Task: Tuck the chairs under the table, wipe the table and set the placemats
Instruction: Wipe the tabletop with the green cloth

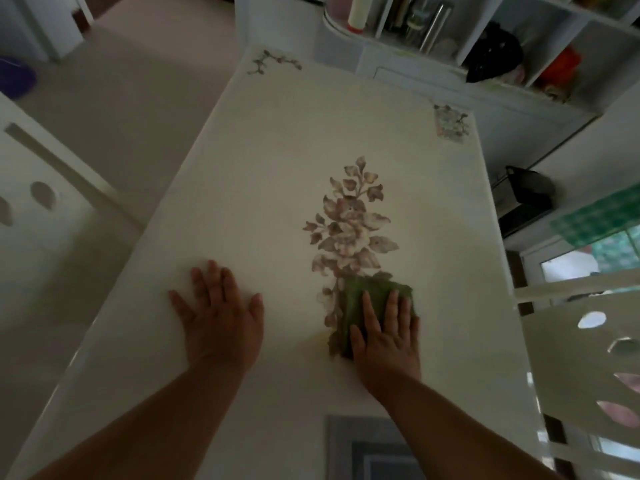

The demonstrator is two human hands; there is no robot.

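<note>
One green cloth [369,306] lies flat on the bench [242,188], over the lower end of the printed flower spray [349,230]. Right hand [386,337] presses it, fingers [391,310] spread, pinching nothing. Unwiped surface runs ahead and leftward. Left hand [221,317] braces bare bench, fingers spread, well apart from the cloth.
</note>
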